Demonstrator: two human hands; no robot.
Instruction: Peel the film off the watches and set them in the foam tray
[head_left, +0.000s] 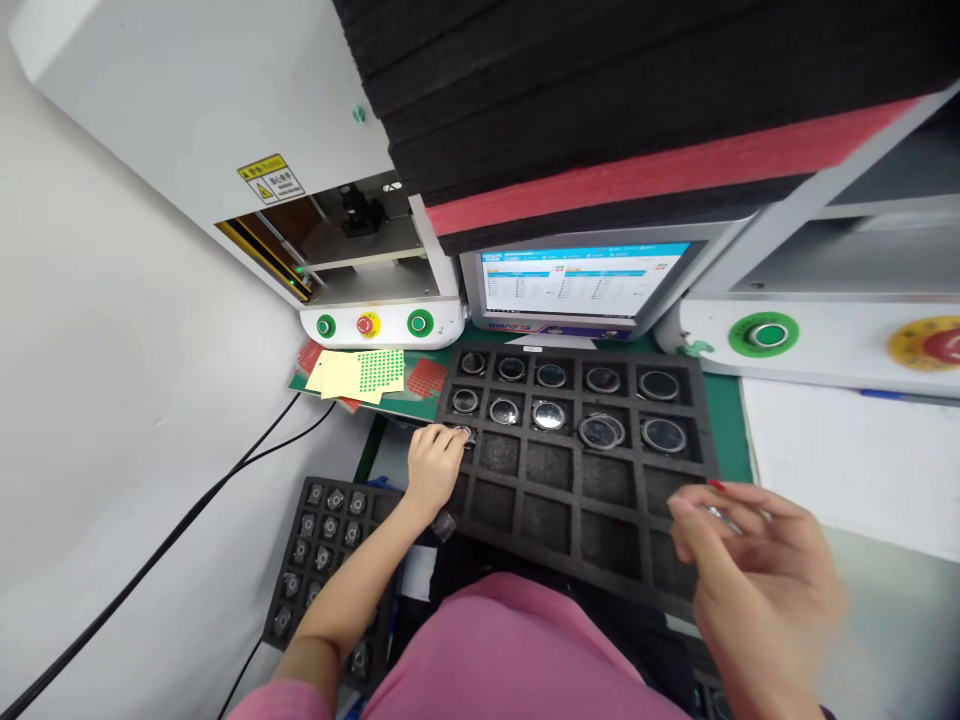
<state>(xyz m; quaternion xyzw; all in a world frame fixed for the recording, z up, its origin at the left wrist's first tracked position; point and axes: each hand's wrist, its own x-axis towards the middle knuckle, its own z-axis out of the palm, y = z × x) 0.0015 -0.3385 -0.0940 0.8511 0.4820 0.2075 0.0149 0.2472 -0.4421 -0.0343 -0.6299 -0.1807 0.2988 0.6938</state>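
My left hand (pixel 435 468) reaches into the leftmost compartment of the third row of a black foam tray (pixel 536 485). Its fingers pinch a small round disc with a shiny rim (pixel 465 432), partly hidden by the fingertips. Similar round, dark-faced discs, such as this one (pixel 549 415), lie in the compartments of the two far rows. Right of the tray, my right hand (pixel 772 580) is raised with its fingers curled around a thin shiny metal piece (pixel 721 517), mostly hidden. Something small and red (pixel 716 485) shows at one fingertip.
A second foam tray (pixel 304 580) holding small parts sits lower left. Sticker sheets (pixel 360 375) lie beside the machine with buttons (pixel 367 324). Behind the main tray stands a lit monitor (pixel 585 282), and a foam stack (pixel 637 110) overhangs it. White paper (pixel 855 460) and a pen (pixel 907 398) are right.
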